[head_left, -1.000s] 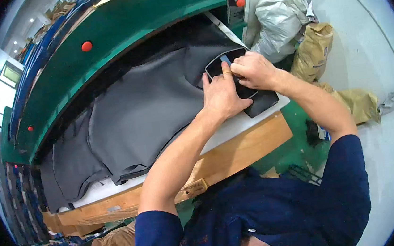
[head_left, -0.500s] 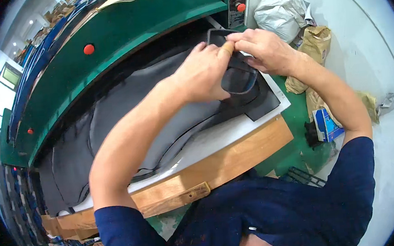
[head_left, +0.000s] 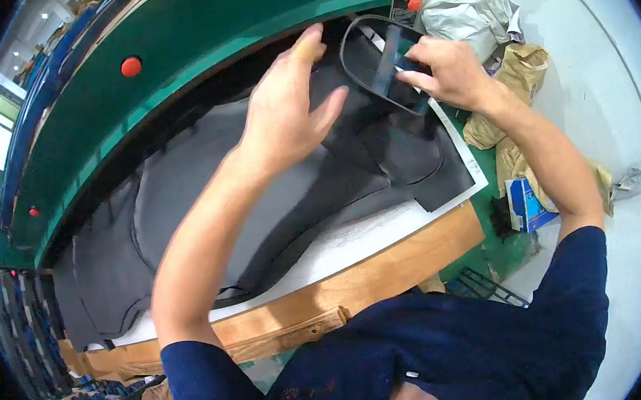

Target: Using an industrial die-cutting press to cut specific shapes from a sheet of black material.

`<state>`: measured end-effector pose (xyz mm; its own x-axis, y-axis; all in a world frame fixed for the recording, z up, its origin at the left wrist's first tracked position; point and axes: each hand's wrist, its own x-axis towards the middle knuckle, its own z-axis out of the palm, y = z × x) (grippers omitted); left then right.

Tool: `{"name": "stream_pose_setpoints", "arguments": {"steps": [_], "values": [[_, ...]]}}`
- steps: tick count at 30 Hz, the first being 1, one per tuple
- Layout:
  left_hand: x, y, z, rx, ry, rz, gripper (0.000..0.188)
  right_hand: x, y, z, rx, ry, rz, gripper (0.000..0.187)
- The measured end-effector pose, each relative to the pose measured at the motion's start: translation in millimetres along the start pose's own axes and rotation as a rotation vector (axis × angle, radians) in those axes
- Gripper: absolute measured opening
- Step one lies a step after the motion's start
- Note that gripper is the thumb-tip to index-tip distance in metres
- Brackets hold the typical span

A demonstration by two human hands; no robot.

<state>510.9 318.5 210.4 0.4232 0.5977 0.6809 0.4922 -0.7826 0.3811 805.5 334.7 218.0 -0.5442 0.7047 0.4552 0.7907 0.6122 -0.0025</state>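
Observation:
My right hand [head_left: 449, 72] grips a cutting die [head_left: 387, 66], a dark rounded metal frame with a crossbar, by its right side. The die is tilted up above the right end of a black sheet [head_left: 195, 181]. Curved cut lines run across that sheet, which lies on a white board [head_left: 355, 235]. To the left of the die, my left hand [head_left: 284, 103] is raised over the sheet, thumb and fingers apart, holding nothing. A yellowish wrap covers one of its fingers.
A green press beam [head_left: 243, 34] with red buttons arches along the far side. A wooden ledge [head_left: 395, 258] edges the board nearest me. At the right, a white plastic bag [head_left: 465, 16], brown paper sacks [head_left: 520, 73] and a blue box [head_left: 525, 203] stand by the wall.
My left hand has let go of the die and moved left, its fingers spreading. My right hand keeps the die, now tilted up to show its frame and crossbar.

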Motion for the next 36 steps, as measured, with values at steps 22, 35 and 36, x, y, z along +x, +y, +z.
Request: {"name": "stream_pose_setpoints", "arguments": {"steps": [22,35,36], "values": [[-96.6,-37.4,69.0,0.084,-0.26,-0.252,0.053,49.5,-48.1,79.7,-0.053,-0.429,0.535,0.045],[-96.7,-39.5,71.0,0.041,-0.234,-0.245,0.052,53.9,-37.7,66.7,0.009,-0.593,0.56,0.048],[-96.4,-39.4,71.1,0.039,-0.237,-0.244,0.052,53.0,-38.5,65.2,0.018,-0.588,0.56,0.048]]}}
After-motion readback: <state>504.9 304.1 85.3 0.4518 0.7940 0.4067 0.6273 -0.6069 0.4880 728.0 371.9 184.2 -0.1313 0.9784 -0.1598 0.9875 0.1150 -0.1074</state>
